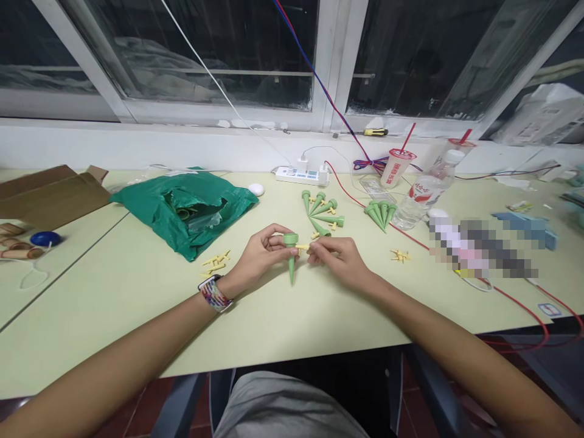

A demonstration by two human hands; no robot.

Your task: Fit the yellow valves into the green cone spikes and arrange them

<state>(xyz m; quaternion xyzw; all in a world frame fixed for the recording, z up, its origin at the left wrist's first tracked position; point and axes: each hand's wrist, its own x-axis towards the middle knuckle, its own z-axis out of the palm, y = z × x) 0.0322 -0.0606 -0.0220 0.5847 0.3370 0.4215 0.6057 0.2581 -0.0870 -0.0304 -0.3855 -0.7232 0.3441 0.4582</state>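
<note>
The left hand [260,258] pinches a green plastic cone-shaped spike [291,258] point-down above the pale green desk [137,292], steadying it while the right hand [340,261] grips a small yellow plastic peg [302,246] level against its head

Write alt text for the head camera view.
A person's left hand holds a green plastic spike point down, while the right hand holds a small yellow piece at its top. More green spikes lie on the pale table.
</note>
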